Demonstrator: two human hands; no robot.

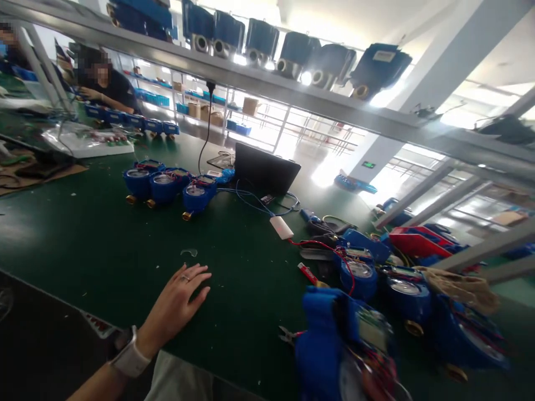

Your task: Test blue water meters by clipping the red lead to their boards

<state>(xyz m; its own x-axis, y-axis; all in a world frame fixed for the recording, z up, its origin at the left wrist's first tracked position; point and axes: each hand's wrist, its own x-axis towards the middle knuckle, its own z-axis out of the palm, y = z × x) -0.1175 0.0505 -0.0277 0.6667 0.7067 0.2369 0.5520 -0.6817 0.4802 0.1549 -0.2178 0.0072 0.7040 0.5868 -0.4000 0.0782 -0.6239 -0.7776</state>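
while the green counter (pixel 238 328) spanned the foreground, the nearest blue meter (pixel 321 340) appeared, blurred, at its near right. its casing was judged heavy and stiff, perhaps slippery, best taken by the outer wall. the left hand (pixel 178 301) lay palm down, empty, fingers loosely spread; the right hand's state could not be told. exposed wires (pixel 379 365) on the meter seemed fragile, unsuited to gripping.

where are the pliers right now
In the head view, the pliers lie on the green table, low and right of centre, just left of the nearest blue meter.
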